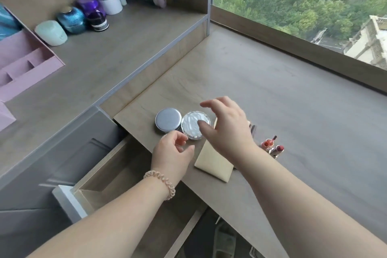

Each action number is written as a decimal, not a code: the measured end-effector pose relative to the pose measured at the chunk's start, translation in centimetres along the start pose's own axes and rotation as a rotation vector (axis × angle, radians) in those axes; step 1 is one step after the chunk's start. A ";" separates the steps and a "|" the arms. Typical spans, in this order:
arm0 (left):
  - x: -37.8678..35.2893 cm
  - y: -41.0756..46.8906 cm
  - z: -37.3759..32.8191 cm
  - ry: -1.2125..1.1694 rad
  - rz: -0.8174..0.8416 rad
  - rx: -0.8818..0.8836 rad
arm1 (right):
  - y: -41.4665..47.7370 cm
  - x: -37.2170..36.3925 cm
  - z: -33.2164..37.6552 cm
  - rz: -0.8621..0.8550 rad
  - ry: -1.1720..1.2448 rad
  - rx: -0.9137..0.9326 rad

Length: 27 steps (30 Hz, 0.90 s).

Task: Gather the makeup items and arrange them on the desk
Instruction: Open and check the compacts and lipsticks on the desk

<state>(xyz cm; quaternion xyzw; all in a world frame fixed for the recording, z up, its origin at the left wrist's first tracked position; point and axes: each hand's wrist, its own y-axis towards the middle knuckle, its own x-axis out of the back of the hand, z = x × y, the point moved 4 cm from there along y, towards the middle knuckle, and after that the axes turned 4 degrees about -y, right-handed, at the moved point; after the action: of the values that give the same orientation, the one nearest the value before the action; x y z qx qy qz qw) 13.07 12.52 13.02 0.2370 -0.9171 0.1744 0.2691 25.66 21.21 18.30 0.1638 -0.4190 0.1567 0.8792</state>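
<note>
Gleaming pearly round compact (pixel 190 126)

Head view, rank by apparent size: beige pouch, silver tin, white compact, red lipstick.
1. beige pouch: largest, even partly covered.
2-3. silver tin and white compact: look alike, not ranked; the right hand hides the compact's edge.
4. red lipstick: smallest.

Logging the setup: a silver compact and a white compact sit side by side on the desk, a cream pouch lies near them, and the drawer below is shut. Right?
Not quite. The head view shows the drawer pulled open, not shut. The silver compact and the white compact do sit side by side on the desk, with the cream pouch near them.
</note>
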 end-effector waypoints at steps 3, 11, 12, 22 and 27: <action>1.9 0.9 1.7 -0.024 -0.052 0.050 | 1.2 -4.6 1.4 0.251 -0.131 -0.003; 5.2 2.5 4.6 -0.080 -0.110 0.126 | 3.7 -11.9 3.3 0.374 -0.278 0.022; 5.5 2.7 4.8 -0.088 -0.107 0.130 | 4.1 -12.2 3.4 0.377 -0.292 0.017; 7.4 4.0 4.6 -0.202 0.021 0.116 | 5.0 -10.3 4.6 0.229 -0.174 -0.140; 8.3 3.9 2.0 -0.590 0.228 0.124 | 3.2 -6.6 5.3 0.314 0.752 -0.414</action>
<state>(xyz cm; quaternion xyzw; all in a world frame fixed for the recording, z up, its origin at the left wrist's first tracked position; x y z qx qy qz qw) 4.05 12.00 15.52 0.1891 -0.9638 0.1827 -0.0444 16.71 20.97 16.79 -0.1491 -0.1128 0.2495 0.9502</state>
